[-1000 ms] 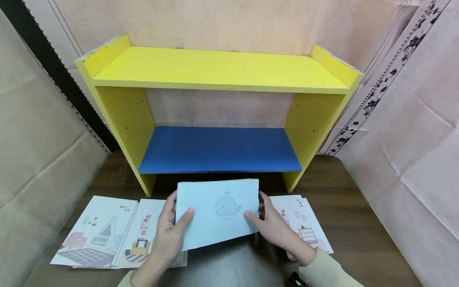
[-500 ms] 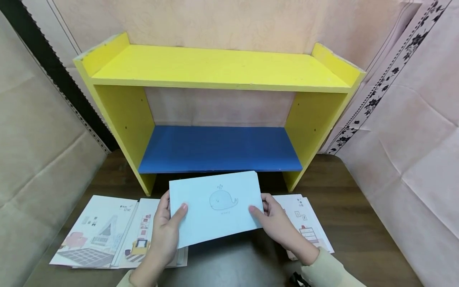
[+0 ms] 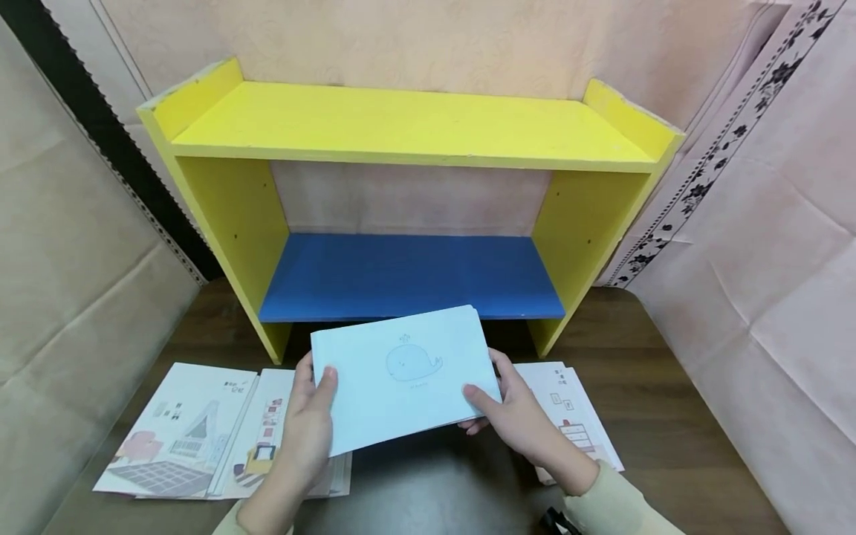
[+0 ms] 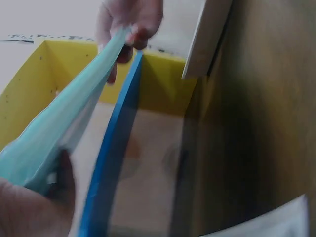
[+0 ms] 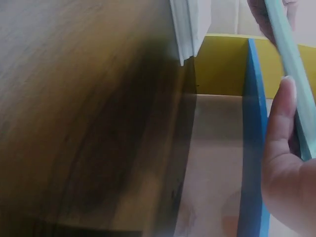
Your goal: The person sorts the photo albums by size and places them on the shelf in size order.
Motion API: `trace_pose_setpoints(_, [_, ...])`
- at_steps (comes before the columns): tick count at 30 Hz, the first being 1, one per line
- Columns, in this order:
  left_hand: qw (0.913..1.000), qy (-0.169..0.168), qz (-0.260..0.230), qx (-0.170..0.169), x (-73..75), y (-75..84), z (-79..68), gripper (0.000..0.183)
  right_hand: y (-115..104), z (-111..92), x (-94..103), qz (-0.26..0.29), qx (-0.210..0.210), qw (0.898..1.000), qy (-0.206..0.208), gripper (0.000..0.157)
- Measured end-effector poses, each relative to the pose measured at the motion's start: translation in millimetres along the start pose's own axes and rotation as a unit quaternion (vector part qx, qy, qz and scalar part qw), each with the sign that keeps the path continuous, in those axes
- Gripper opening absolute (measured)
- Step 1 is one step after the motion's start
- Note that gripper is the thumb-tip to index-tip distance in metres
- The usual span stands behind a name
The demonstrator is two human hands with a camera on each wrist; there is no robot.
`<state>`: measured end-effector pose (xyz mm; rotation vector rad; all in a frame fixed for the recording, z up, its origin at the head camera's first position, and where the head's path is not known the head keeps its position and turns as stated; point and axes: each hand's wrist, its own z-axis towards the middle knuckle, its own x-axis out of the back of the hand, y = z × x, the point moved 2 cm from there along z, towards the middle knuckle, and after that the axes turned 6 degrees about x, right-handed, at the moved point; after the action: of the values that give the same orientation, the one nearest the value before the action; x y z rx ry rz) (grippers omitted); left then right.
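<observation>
A pale blue booklet (image 3: 404,401) with a whale drawn on its cover hangs tilted in front of the shelf, its right end higher. My left hand (image 3: 309,423) grips its left edge, thumb over the cover and fingers behind. At the lower right corner my right hand (image 3: 518,416) pinches it the same way, with some fingertips showing below. Both wrist views catch the booklet (image 4: 64,108) nearly edge-on, stretched between the two hands. In the right wrist view the thumb of my right hand (image 5: 286,163) lies along the booklet (image 5: 291,59).
Behind stands a yellow shelf unit (image 3: 414,122) with a blue lower board (image 3: 408,275). Illustrated books (image 3: 177,438) lie on the dark wooden table (image 3: 662,446) at the left, and more books (image 3: 571,416) at the right. A small black object (image 3: 556,521) sits by the right sleeve.
Both hands have raised the booklet and shifted it slightly left, tilting its right end up more. The shelf and the books on the table stay put.
</observation>
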<state>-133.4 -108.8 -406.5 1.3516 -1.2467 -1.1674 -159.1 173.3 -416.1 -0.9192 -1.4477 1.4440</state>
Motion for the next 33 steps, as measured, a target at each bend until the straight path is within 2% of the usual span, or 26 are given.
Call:
trace_pose_setpoints(2, [0.9980, -0.013, 0.061, 0.011, -1.1, 2.2, 0.9, 0.064, -2.0, 0.3, 1.8, -0.015, 0.011, 1.000, 0.005, 0.061])
trace_pose_setpoints(6, [0.9829, -0.043, 0.179, 0.014, -6.8, 5.6, -0.4, 0.089, -9.4, 0.0, 9.4, -0.053, 0.039, 0.997, 0.032, 0.059])
trace_pose_setpoints(9, [0.9824, -0.072, 0.172, 0.016, -13.6, 7.3, -4.2, 0.103, -19.5, 0.8, 14.2, -0.069, 0.065, 0.994, 0.054, 0.058])
trace_pose_setpoints(11, [0.9851, -0.086, 0.148, 0.005, -17.3, 9.2, -6.4, 0.109, -28.5, 0.9, 15.4, -0.075, 0.086, 0.991, 0.062, 0.058])
trace_pose_setpoints(13, [0.9842, -0.094, 0.147, -0.029, -19.4, 12.9, -7.1, 0.114, -39.5, 0.2, 14.8, -0.081, 0.109, 0.988, 0.068, 0.057])
trace_pose_setpoints(14, [0.9814, -0.092, 0.161, -0.050, -19.7, 15.7, -6.8, 0.116, -45.3, -0.5, 14.3, -0.084, 0.123, 0.986, 0.069, 0.057])
trace_pose_setpoints(18, [0.9623, -0.083, 0.221, -0.135, -18.7, 32.4, -1.9, 0.122, -59.3, 0.6, 17.3, -0.095, 0.176, 0.977, 0.069, 0.056])
trace_pose_setpoints(20, [0.9570, -0.082, 0.227, -0.161, -18.8, 43.5, 1.6, 0.123, -63.6, 3.6, 21.9, -0.093, 0.205, 0.972, 0.069, 0.057])
trace_pose_setpoints(25, [0.9330, -0.047, 0.254, -0.251, -19.9, 73.2, 9.1, 0.118, -80.7, 12.9, 32.4, -0.076, 0.279, 0.954, 0.077, 0.058])
trace_pose_setpoints(28, [0.9244, -0.029, 0.242, -0.294, -21.0, 88.3, 10.2, 0.114, -95.3, 17.5, 33.8, -0.072, 0.317, 0.942, 0.085, 0.060])
trace_pose_setpoints(33, [0.9199, -0.024, 0.185, -0.345, -23.6, 110.7, 12.6, 0.109, -128.5, 21.2, 28.5, -0.073, 0.353, 0.927, 0.104, 0.060])
